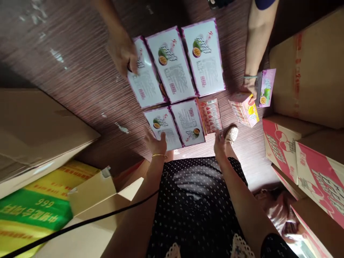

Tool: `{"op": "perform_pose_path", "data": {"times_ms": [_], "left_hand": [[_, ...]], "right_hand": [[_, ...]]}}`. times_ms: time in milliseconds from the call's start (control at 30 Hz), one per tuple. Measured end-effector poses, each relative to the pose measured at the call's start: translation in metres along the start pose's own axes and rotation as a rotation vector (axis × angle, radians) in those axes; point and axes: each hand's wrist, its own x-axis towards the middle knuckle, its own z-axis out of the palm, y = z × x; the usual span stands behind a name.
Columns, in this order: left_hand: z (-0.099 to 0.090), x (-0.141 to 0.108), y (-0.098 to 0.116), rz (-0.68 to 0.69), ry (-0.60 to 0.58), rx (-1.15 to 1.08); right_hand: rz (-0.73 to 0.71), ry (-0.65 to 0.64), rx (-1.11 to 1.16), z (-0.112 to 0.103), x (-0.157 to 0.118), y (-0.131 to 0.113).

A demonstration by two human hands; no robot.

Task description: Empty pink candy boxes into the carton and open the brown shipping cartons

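My left hand [156, 144] lies at the near left corner of a white passion-fruit box [169, 139], thumb over its top and fingers spread along its side. Beside that stands a second such box [188, 120]. To its right is an open box of small red-and-white packs [211, 115]. My right hand [219, 145] is just below this one, open with fingers stretched; whether it touches the box I cannot tell. Three more white boxes form the far row, including the middle one [172, 64].
Opposite me, another person's hand [123, 52] grips the far left box. Their other hand [249, 89] holds a pink-and-yellow box [244, 109] beside a purple box [267, 87]. Cartons [309, 71] line the right; a carton [40, 129] and yellow-green sack [37, 204] stand left. A black cord [88, 219] crosses below.
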Motion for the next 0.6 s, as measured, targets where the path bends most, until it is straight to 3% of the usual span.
{"op": "perform_pose_path", "data": {"times_ms": [133,267,400,600], "left_hand": [[-0.005,-0.041,0.03,0.275,-0.018,0.162],[0.008,-0.056,0.055,0.303,-0.072,0.194],[0.009,-0.048,0.077,0.372,-0.078,0.276],[0.001,-0.062,0.123,0.415,-0.122,0.541]], "right_hand": [[0.107,0.31,0.229,-0.071,-0.016,0.022],[0.027,0.402,0.31,-0.13,-0.023,0.024],[0.089,0.275,0.257,-0.154,-0.005,0.016],[0.127,-0.135,-0.031,-0.147,0.01,-0.012]]}}
